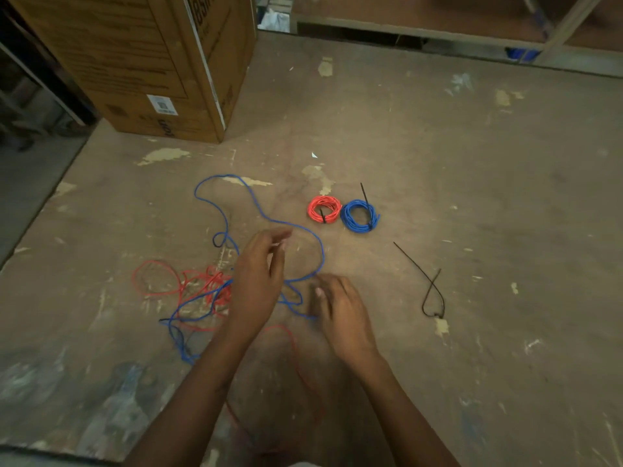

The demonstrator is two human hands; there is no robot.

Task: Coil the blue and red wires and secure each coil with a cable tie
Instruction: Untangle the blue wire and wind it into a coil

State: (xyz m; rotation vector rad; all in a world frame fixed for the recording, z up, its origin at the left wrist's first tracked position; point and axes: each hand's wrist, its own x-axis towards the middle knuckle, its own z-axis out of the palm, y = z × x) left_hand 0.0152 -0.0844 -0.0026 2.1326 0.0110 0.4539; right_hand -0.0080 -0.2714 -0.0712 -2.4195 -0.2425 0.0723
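Two bare hands reach out over a worn, paint-flecked brown work surface (472, 163), seen from a head-worn camera looking down. Left hand (258, 281) is raised with its fingers loosely curved and thumb apart from them; it is blurred, and whether it pinches anything cannot be told. Right hand (340, 311) lies low, palm down, fingers bent over the near loops of a loose blue wire (236, 187); whether it actually grips the wire cannot be told.

That blue wire sprawls in wide loops from far left of the hands, around behind them, and down to the near left, where it crosses a tangled loose red wire (155, 264). One strand of the red wire runs near, between the forearms.

Just beyond the hands, to the right, lie two finished coils side by side and touching: a red coil (324, 209) on the left and a blue coil (359, 215) on the right, each bound with a black cable tie. Further right, well apart from the coils, a spare black cable tie (433, 291) lies looped on the surface.

At far left stands a large cardboard box (151, 62) with a white label.
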